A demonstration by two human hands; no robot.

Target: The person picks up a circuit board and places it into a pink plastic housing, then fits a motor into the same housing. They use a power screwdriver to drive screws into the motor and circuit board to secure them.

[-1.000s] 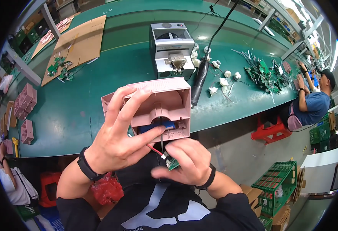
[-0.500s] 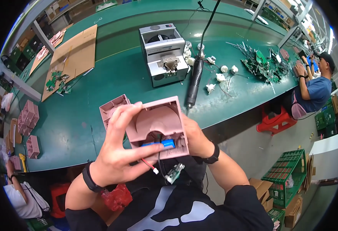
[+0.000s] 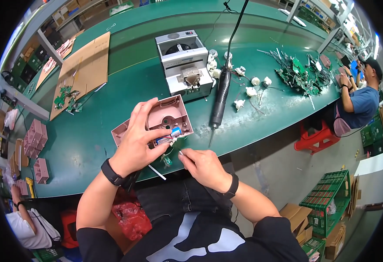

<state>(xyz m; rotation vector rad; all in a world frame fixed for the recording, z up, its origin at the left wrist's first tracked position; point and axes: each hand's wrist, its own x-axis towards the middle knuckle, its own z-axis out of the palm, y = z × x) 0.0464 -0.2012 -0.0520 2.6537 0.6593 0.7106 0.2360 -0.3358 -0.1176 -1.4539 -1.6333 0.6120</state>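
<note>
A pink plastic housing (image 3: 179, 109) rests on the green table, its hollow side facing up. My left hand (image 3: 134, 137) grips it, fingers over its left part and thumb against the blue battery pack (image 3: 175, 132) inside. Thin wires with a white connector (image 3: 173, 141) come out at the housing's near edge, beside a small green circuit board (image 3: 168, 161). My right hand (image 3: 205, 168) is just right of the board, thumb and forefinger pinched on what looks like a thin dark wire. A white strip (image 3: 156, 172) lies at the table's edge below my left hand.
A black electric screwdriver (image 3: 220, 98) hangs on its cable right of the housing. Behind stands a grey machine (image 3: 185, 63). White round parts (image 3: 251, 91) and a heap of circuit boards (image 3: 303, 74) lie to the right. More pink housings (image 3: 35, 137) sit left. A co-worker (image 3: 359, 96) sits far right.
The pink housing has gone from up near my chest down and away onto the table. My right hand has let go of its side and now pinches near the wires.
</note>
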